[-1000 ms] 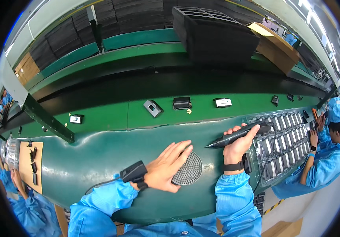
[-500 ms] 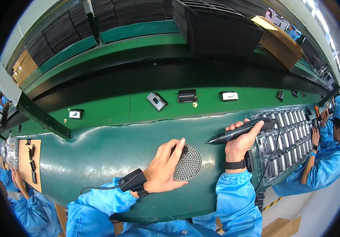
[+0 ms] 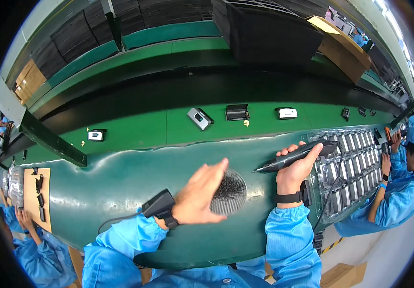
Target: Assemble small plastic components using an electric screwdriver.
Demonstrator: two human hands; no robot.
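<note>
My left hand (image 3: 199, 194), smeared by motion, is around the left side of a round plate with many small holes (image 3: 226, 207). Its thumb lies along the near rim and its fingers along the far left. Small dark pieces, seemingly screws (image 3: 231, 185), spread over the plate's upper half. The plate's holes are blurred into streaks. To the right, my right hand (image 3: 293, 168) is wrapped round a black electric screwdriver (image 3: 291, 157). The tool lies across the palm with its bit pointing left, above the bench and apart from the plate.
Clear trays of light-and-dark parts (image 3: 348, 168) stand right, the screwdriver cord crossing them. Beyond the green bench mat (image 3: 111, 192), a conveyor (image 3: 144, 125) carries several small devices. A metal post (image 3: 53, 139) rises left. Co-workers (image 3: 399, 187) sit at both sides.
The dark pieces have spread from beside my left fingers across the plate, which is now blurred. The conveyor devices have shifted right. My right hand keeps the same grip.
</note>
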